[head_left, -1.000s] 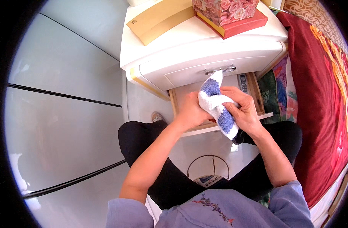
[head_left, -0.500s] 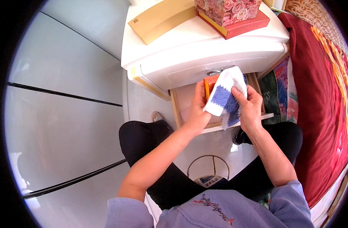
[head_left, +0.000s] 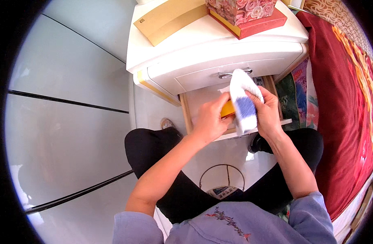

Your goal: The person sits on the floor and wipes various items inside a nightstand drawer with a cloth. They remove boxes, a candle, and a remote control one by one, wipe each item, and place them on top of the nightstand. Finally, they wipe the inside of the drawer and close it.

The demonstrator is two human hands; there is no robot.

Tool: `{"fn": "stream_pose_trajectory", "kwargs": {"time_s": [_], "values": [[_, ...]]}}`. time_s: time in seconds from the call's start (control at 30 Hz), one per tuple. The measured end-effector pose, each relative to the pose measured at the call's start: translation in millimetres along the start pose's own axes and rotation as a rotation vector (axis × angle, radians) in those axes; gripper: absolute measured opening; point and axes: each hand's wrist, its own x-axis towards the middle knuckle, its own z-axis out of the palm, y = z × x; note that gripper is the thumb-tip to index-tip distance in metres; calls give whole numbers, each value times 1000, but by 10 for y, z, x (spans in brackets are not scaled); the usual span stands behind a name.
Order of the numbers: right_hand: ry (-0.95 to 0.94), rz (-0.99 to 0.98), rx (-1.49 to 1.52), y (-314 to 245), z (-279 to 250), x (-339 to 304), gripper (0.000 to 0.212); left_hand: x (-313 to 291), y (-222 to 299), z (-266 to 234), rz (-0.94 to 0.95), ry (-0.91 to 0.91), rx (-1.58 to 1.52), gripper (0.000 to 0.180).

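The left grip is clamped on a small orange-yellow box, apparently by its left part so the other end stays exposed. The right grip is closed on a bunched white-and-blue cloth, which hides the box's right end; whether they touch is hard to tell. Both are held over the pulled-out drawer, probably for easy reach and support from neither side

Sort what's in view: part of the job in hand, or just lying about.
Job:
white-and-blue cloth, right hand
yellow-orange box, left hand
open drawer below, probably

Lying about:
gold panel
rose-patterned box
red bedspread
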Motion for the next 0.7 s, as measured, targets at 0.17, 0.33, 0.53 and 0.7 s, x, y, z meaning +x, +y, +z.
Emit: {"fn": "stream_pose_trajectory", "kwargs": {"time_s": [0.17, 0.33, 0.53, 0.7], "values": [[120, 76, 211, -11, 58, 63, 13, 29, 13, -11, -62, 241, -226, 46], [89, 109, 18, 79, 20, 57, 16, -11, -41, 7, -3, 265, -344, 46], [120, 14, 87, -7, 21, 42, 19, 41, -212, 204, 5, 295, -499, 42], [-32, -245, -300, -87, -6, -11, 17, 48, -221, 178, 40, 366, -246, 41]]}}
